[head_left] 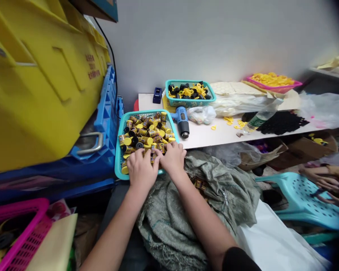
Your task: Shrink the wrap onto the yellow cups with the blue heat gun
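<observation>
A turquoise plastic basket (118, 160) full of small yellow-and-brown cylinders (147, 131) with yellow or black ends sits in front of me, tilted a little. Over its near edge, my left hand (142, 167) rests on the cylinders, open, fingers apart and bent down among them. Just to the right, my right hand (172, 158) lies on the pile at the near right corner, also open, its thumb close to my left thumb. My fingertips are partly hidden. Below my right forearm is a grey-green woven sack (175, 218) with similar cylinders showing in its mouth.
A blue heat gun (182, 120) lies right of the basket. Behind it stands another turquoise basket (190, 102) of black and yellow parts. Yellow and blue crates (73, 90) rise at left. A plastic bottle (261, 117) and a turquoise stool (296, 192) with another person's hands are at right.
</observation>
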A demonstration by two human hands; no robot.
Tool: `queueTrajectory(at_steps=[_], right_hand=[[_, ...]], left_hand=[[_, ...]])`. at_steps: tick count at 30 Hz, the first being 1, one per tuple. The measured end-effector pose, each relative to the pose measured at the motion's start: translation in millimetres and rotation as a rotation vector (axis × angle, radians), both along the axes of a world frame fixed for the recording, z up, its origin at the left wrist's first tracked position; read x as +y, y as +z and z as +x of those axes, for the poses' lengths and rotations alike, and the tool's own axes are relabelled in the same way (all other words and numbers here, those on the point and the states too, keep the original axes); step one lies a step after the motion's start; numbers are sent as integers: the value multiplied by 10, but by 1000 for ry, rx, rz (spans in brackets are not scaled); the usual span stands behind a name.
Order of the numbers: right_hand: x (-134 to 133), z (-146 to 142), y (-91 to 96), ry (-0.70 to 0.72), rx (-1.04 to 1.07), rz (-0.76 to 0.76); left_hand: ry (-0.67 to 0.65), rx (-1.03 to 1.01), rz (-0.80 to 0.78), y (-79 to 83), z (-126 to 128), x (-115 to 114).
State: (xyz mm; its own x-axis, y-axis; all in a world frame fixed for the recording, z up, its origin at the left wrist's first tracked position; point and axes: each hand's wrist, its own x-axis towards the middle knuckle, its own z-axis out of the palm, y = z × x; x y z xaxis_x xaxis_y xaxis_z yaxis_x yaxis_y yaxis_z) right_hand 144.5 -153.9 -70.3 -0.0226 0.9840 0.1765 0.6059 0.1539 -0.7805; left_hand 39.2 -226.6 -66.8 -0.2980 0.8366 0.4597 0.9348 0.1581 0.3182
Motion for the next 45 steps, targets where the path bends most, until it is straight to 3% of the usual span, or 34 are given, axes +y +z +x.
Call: queueTrajectory(at_steps=[4, 9, 13, 16, 18, 20, 22, 24, 26, 30, 34, 37, 39, 42, 45], right_hand=[[-25, 167, -30, -6, 137, -6], [-427, 876, -164, -36, 278, 31], [-661, 1383, -397, -165, 196, 98], [-639, 1494, -459, -152, 79, 79], [-569, 1383, -395, -114, 1, 77], [-485, 1154, -275, -62, -68, 77], [-402, 879, -146, 11, -145, 45], [-327, 636, -42, 75, -217, -6], [-267, 475, 32, 119, -261, -52], [-246, 491, 102, 130, -232, -81], [-392, 993, 41, 19, -125, -59], [-490, 1442, -39, -40, -117, -44], [-485, 1568, -52, -29, -135, -25], [-350, 1338, -1, 20, -143, 27], [-132, 797, 48, 77, -138, 41]], left_hand=[[-22, 34, -85, -66, 46, 62], [-36, 38, -92, -94, 174, -6], [-65, -27, -84, -81, 262, 24], [-88, -40, -66, -90, 301, 50], [-111, -72, -10, -100, 325, 34], [-180, -259, 125, -90, 348, -19], [-272, -670, 231, -39, 362, -101], [-318, -1156, 197, 57, 360, -198], [-299, -1503, 102, 175, 343, -287], [-267, -1696, 61, 302, 352, -393], [-356, -1509, 35, 181, 531, -425], [-584, -996, -67, 102, 605, -363], [-623, -594, -58, 114, 511, -230], [-479, -228, -51, 178, 200, 112], [-439, -190, -90, 219, -103, 479]])
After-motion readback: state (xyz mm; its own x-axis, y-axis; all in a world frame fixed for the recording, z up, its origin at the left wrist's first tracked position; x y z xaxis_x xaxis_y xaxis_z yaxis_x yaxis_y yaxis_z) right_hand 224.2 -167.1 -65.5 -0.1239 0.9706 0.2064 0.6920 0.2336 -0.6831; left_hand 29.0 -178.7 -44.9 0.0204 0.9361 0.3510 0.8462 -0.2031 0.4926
